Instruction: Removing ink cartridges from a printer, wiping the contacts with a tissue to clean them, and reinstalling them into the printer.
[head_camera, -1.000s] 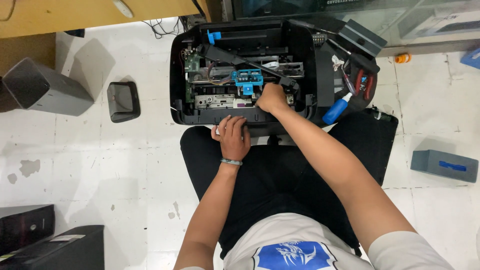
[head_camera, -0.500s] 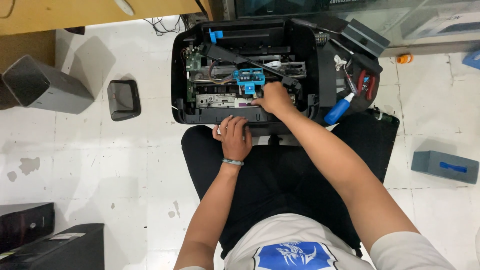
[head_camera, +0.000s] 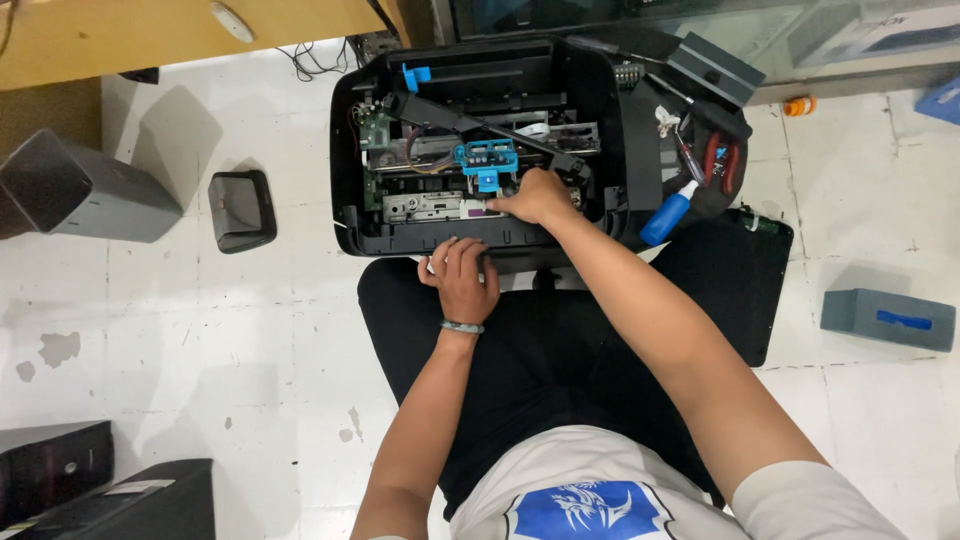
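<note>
While right hand (head_camera: 540, 197) reaches inside printer (head_camera: 470, 140), fingertips hidden

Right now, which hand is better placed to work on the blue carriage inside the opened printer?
The right hand, probably: it already reaches inside the opened printer, just below the blue carriage. The left hand rests outside on the printer's front edge, farther from it.

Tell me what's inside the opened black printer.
Inside the opened black printer sit a blue carriage, a green circuit board, a diagonal black bar and wiring. The right hand covers what lies beneath it; the left hand rests on the front edge.
</note>
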